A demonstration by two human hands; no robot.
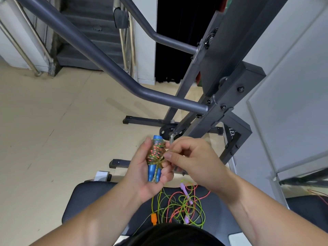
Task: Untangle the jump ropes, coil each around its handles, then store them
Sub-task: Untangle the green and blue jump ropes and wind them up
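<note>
My left hand (142,173) grips a pair of blue handles (154,172) held side by side, with a multicoloured braided rope (155,152) coiled tightly around their upper half. My right hand (191,157) pinches the loose end of that rope just right of the coil. Below my hands, on the dark bench pad (92,203), lies a tangle of thin green and pink-orange ropes (179,205) with purple handles (184,189) and an orange handle (153,218).
A grey gym machine frame (218,96) with long bars (106,64) rises ahead and to the right. Its base feet (142,120) and a weight plate (167,131) sit on the beige floor (53,121). Stairs (92,32) lie beyond.
</note>
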